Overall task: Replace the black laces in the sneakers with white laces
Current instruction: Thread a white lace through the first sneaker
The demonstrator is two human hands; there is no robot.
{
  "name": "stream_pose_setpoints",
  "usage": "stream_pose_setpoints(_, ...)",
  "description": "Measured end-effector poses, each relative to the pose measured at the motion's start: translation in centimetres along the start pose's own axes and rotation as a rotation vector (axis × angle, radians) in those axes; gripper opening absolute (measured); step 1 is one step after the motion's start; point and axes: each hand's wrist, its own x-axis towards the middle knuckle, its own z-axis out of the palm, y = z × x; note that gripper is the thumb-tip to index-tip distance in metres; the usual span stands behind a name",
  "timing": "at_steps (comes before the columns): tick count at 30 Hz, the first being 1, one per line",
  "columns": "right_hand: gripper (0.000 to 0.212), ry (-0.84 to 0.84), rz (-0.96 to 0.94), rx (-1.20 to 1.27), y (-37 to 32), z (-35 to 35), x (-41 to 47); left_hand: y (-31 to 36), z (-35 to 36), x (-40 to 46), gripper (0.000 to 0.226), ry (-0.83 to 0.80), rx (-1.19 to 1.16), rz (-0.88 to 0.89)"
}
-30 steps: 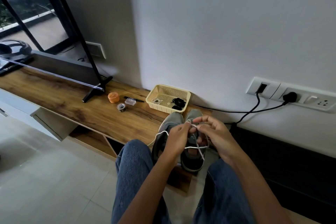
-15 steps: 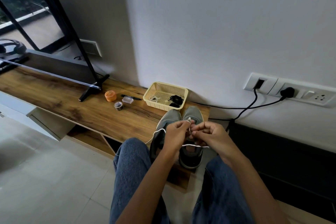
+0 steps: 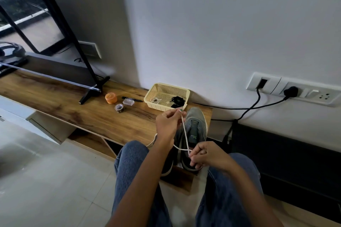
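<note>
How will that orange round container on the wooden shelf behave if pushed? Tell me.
The orange container looks squat and stands on its flat base, so it would probably slide, not tip. It seems small, likely light. Knocked onto its side, it might roll along the wooden shelf.

This is a room in a home, likely a living room. A low wooden TV unit runs along a plain white wall, with a flat TV on stand legs at the far left. Wall sockets with plugged cables sit at the right, pale floor tiles lie near left, and a small basket rests on the unit.
</note>
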Motion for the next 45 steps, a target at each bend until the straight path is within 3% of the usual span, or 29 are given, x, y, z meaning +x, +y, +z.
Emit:
stream_pose_setpoints(12, 0.003, 0.055, -0.019, -0.067, 2.6, 0.7, 1.6, -0.3, 0.7, 0.9, 0.006, -0.014, -0.013, -0.021)
stream_pose_setpoints(17, 0.015, 0.314, -0.076, -0.135, 3.2, 0.0, 2.6, -1.7, 0.4, 1.8, 0.013, 0.002, 0.067, 0.035)
stream_pose_setpoints(24, 0.013, 0.553, -0.106, -0.096, 2.9, -3.4, 7.1, -5.8, 1.4, 5.2, 0.011, 0.032, 0.395, 0.092)
stream_pose_setpoints(29, 0.007, 0.662, -0.013, -0.101, 3.9, -4.2, 12.5, -7.9, 3.1, 7.6, 0.007, 0.002, 0.7, 0.159)
stream_pose_setpoints(36, 0.038, 0.628, 0.14, -0.224, 5.5, -4.7, 16.5, -10.1, 4.3, 11.1, 0.005, -0.003, 0.985, 0.165)
stream_pose_setpoints(40, 0.034, 0.616, 0.159, -0.211, 6.0, -5.0, 17.4, -11.0, 4.8, 12.3, 0.008, -0.016, 1.042, 0.194)
stream_pose_setpoints(45, 0.013, 0.571, 0.118, 0.017, 7.1, -6.0, 16.9, -12.4, 4.9, 12.6, 0.007, -0.035, 1.056, 0.215)
